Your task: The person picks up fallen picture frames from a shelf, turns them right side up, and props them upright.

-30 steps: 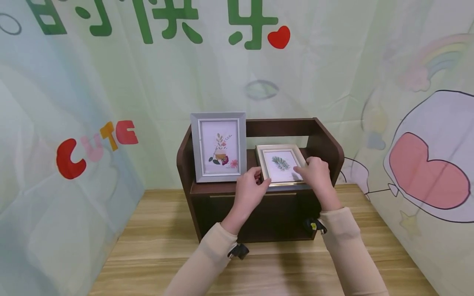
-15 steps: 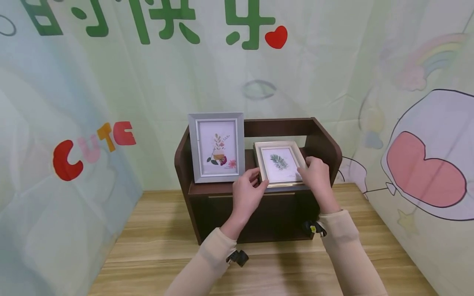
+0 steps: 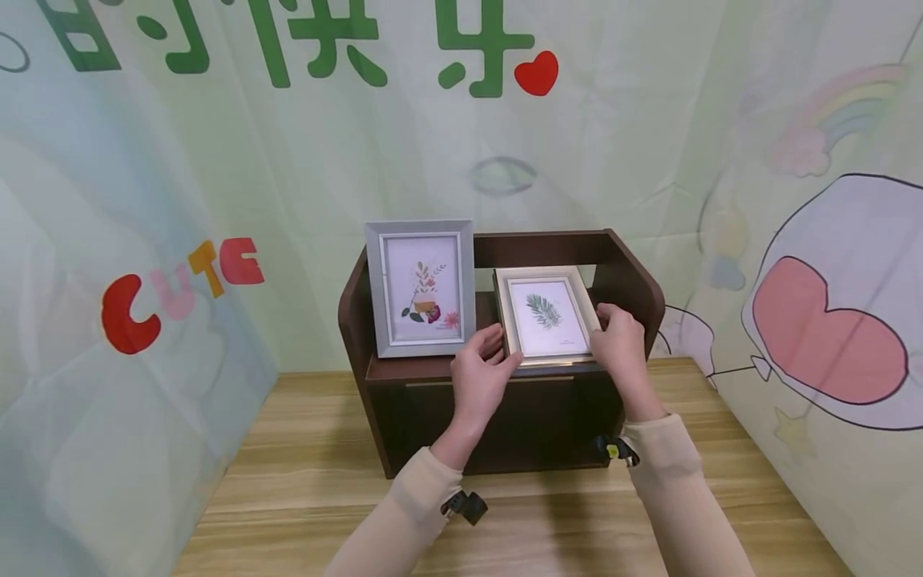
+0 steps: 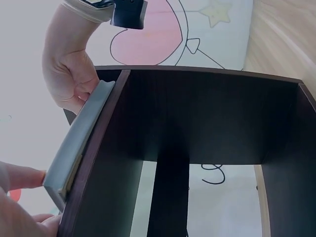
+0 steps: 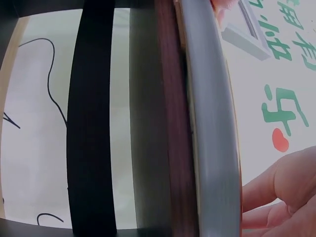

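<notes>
A gold-rimmed picture frame with a green leaf print leans back on the right of the brown shelf unit's top. My left hand grips its lower left corner, thumb at the front; my right hand holds its right edge between thumb and fingers. The frame's grey lower side rests along the shelf edge in the left wrist view. My right hand is beside it in the right wrist view. What lies behind the frame is hidden.
A grey picture frame with a flower print stands upright at the left of the shelf top, close to my left hand. Raised side panels and a back rail bound the top. Wooden table below; printed cloth behind.
The leaf-print frame's far edge has risen, so it tilts up more towards me. My right hand has slid slightly right along its edge. My left hand stays at the lower left corner.
</notes>
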